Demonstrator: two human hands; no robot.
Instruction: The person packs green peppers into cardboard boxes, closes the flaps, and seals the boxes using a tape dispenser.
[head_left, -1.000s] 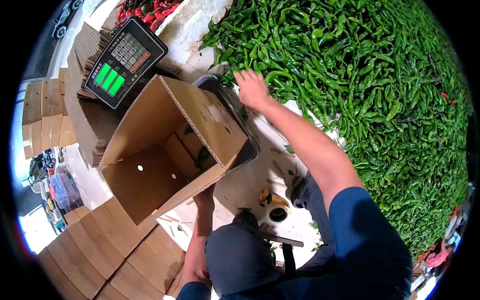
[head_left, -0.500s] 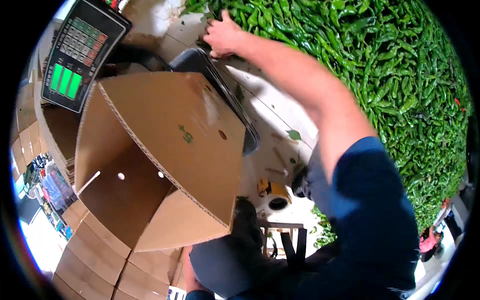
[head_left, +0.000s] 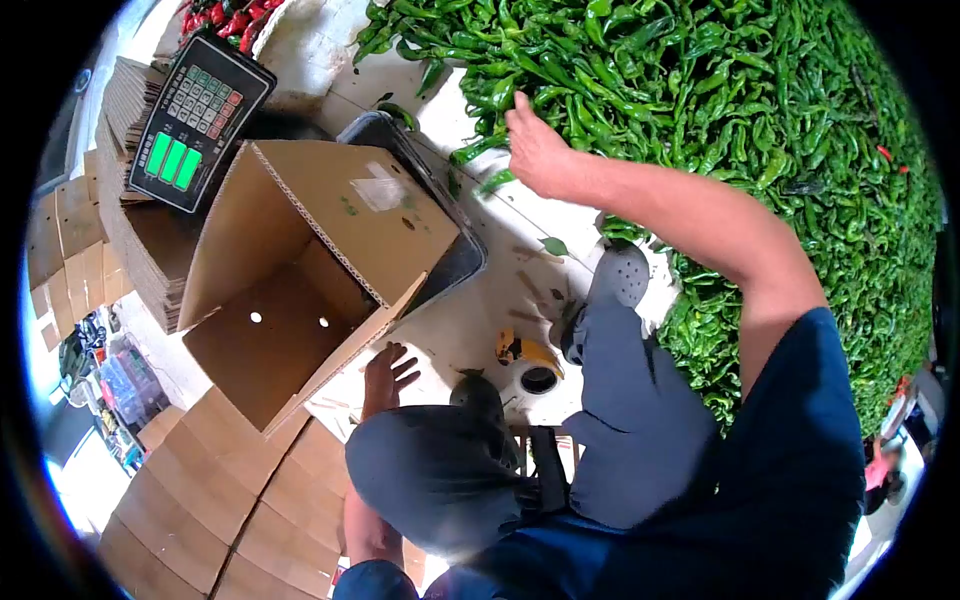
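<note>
My right hand (head_left: 540, 155) is at the near edge of a large heap of green peppers (head_left: 700, 110), one finger stretched out against them; its other fingers are partly hidden. A few loose peppers lie just beside it. My left hand (head_left: 386, 376) is open with fingers spread, holding nothing, close to the lower right side of an open cardboard box (head_left: 400, 190). Tilted toward me, the box shows a bare inside with round holes. It rests over a dark plastic crate (head_left: 462, 262).
A scale display (head_left: 198, 125) with green digits stands behind the box, beside stacked flattened cardboard (head_left: 150, 240). More cartons (head_left: 190, 490) are at lower left. A roll of tape (head_left: 538, 378) lies by my feet. Red peppers (head_left: 225, 20) are at the top left.
My right hand has moved right and down along the pepper heap's edge. My left hand has come into view beside the box. The view has shifted, showing more of my legs.
</note>
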